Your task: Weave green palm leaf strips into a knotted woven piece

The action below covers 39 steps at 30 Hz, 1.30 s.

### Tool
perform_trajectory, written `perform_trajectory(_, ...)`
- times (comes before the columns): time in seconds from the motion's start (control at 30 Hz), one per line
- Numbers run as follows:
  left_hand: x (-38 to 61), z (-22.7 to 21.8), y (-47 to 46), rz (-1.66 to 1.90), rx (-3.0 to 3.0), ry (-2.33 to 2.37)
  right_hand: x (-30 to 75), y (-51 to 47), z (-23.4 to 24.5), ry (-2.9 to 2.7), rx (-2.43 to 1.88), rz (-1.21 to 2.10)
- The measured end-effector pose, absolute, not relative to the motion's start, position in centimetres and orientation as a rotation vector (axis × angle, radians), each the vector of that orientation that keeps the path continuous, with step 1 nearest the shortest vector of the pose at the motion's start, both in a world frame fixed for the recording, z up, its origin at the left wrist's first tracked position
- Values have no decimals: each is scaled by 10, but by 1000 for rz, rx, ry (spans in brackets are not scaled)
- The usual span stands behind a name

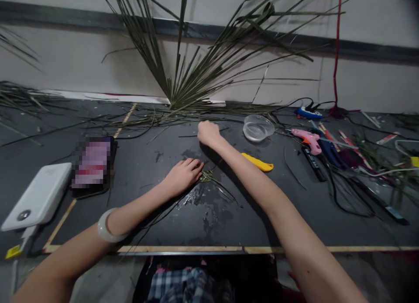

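My left hand point(183, 176), with a pale bangle point(104, 226) on its forearm, rests low on the table. Its fingers are bent together and hold down the left side of a small woven palm-leaf piece point(207, 176). Loose strip ends fan out from that piece to the lower right. Farther back, my right hand point(208, 132) is closed in a fist. A thin leaf strip point(187, 136) sticks out at its left side and seems gripped in it; the fingers hide the rest. Wet patches point(209, 211) shine on the dark table around the weave.
A yellow-handled cutter point(257, 162) and a clear plastic bowl point(258, 128) are right of my hands. Beyond lie a pink glue gun point(307, 139) and cables. A phone point(93, 165) and white power bank point(39, 196) lie left. A palm leaf point(183, 93) leans against the wall.
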<state>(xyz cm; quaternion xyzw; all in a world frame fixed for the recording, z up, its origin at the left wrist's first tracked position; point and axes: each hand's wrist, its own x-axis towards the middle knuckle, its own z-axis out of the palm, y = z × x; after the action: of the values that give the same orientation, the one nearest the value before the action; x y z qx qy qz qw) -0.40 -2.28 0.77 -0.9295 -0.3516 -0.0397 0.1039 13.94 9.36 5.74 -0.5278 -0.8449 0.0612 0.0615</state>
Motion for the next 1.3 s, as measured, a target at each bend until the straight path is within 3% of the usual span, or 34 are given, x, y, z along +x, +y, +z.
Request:
perform_trajectory(0.13, -5, 9, -23, -193, -2762, -1060, 173, 120, 75, -2101, -2021, -56)
perform_trajectory(0.23, -7, 8, -23, -263, -2792, -1065, 194, 112, 73, -2259, -1819, -56)
perform_trajectory(0.4, -8, 7, -23, -315, -2800, -1069, 204, 61, 45, -2713, -1223, 449)
perform_trajectory(0.53, -6, 8, -25, -289, -2778, -1098, 202, 36, 25, -2703, -1101, 453)
perform_trajectory(0.73, -5, 10, -25, -200, -2800, -1102, 205, 25, 33, -2667, -1297, 243)
perform_trajectory(0.9, -5, 10, -25, -161, -2801, -1096, 242, 12, 47, -2601, -1764, -39)
perform_trajectory(1.0, -5, 10, -25, -134, -2807, -1098, 266, 9, 44, -2572, -1932, 56)
perform_trajectory(1.3, -3, 11, -26, -77, -2798, -1088, 294, 12, 54, -2590, -1823, 465)
